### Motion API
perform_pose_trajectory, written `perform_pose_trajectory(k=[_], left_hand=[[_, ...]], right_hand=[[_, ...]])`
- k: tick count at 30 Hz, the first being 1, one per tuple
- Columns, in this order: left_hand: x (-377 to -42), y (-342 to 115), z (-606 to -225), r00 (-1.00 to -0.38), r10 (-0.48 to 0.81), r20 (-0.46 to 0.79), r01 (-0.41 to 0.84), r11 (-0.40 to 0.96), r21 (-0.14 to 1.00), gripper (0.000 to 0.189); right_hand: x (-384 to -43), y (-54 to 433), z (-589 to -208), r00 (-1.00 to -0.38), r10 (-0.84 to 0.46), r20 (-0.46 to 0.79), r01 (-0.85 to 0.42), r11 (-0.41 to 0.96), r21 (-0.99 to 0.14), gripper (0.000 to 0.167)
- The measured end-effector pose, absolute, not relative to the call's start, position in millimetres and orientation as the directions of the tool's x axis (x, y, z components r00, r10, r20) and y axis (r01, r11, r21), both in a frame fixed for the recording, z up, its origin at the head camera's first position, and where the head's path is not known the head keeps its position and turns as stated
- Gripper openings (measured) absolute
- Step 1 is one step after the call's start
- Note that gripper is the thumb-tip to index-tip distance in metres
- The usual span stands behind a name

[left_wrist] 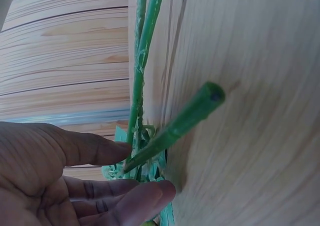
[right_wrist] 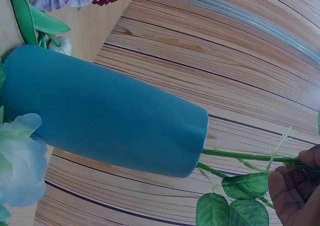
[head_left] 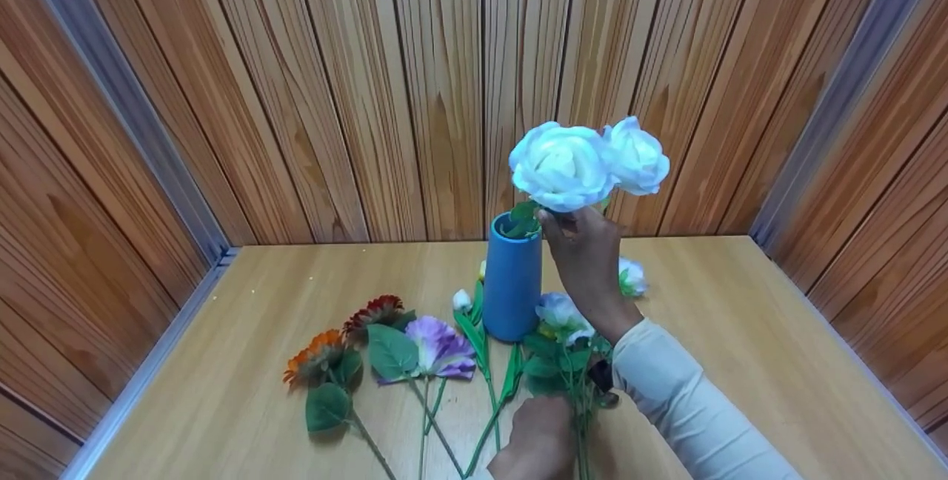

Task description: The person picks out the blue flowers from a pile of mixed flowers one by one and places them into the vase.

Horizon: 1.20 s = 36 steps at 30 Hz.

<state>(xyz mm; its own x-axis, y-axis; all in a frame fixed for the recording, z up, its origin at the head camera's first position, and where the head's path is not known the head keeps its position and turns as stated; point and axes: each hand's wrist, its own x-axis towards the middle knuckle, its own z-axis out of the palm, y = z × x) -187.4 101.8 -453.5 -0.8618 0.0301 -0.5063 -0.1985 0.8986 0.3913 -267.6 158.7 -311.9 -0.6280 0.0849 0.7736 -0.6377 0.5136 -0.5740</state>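
A tall blue vase point(head_left: 513, 287) stands upright on the table. My right hand point(head_left: 589, 254) pinches a white rose stem point(right_wrist: 240, 156) just above the vase's mouth, with the lower stem inside it. Two large white blooms point(head_left: 563, 167) top this stem, over the hand. Green leaves point(right_wrist: 247, 183) hang by the rim. Lower down, my left hand point(head_left: 542, 432) is at a bundle of flowers lying right of the vase. In the left wrist view, its thumb and fingers pinch a thick green stem point(left_wrist: 182, 126) whose cut end points toward the camera.
Left of the vase lie an orange flower point(head_left: 318, 358), a dark red flower point(head_left: 376, 311) and a purple flower point(head_left: 441, 347). A white tulip point(head_left: 462, 301) lies beside the vase's base. Pale blooms point(head_left: 563, 313) lie at its right. A wood-panelled wall point(head_left: 437, 95) rises behind.
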Motion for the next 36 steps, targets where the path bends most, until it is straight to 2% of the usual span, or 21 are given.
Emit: perform_pose_trajectory(k=[7, 14, 23, 31, 36], left_hand=[[-186.0, 100.5, -456.3, -0.885, 0.113, -0.451, -0.092, 0.909, 0.406, 0.010], [-187.1, 103.8, -455.6, -0.861, 0.063, -0.505, -0.178, 0.892, 0.416, 0.011], [-187.4, 103.4, -452.5, -0.855, 0.074, -0.513, -0.171, 0.894, 0.415, 0.012], [-187.7, 100.9, -455.5, -0.878, 0.131, -0.460, -0.088, 0.901, 0.426, 0.015], [-184.5, 95.7, -458.6, -0.916, 0.216, -0.337, 0.061, 0.907, 0.416, 0.014]], right_hand=[[-271.4, 157.3, -314.5, -0.617, 0.069, 0.784, -0.649, 0.519, -0.557, 0.020], [-273.9, 157.1, -318.6, -0.641, 0.072, 0.764, -0.632, 0.517, -0.578, 0.018], [-278.0, 157.2, -321.3, -0.630, 0.050, 0.775, -0.634, 0.542, -0.551, 0.018], [-280.8, 157.1, -325.0, -0.635, 0.035, 0.771, -0.639, 0.538, -0.550, 0.019], [-281.6, 157.5, -327.1, -0.638, 0.042, 0.769, -0.643, 0.521, -0.562, 0.018]])
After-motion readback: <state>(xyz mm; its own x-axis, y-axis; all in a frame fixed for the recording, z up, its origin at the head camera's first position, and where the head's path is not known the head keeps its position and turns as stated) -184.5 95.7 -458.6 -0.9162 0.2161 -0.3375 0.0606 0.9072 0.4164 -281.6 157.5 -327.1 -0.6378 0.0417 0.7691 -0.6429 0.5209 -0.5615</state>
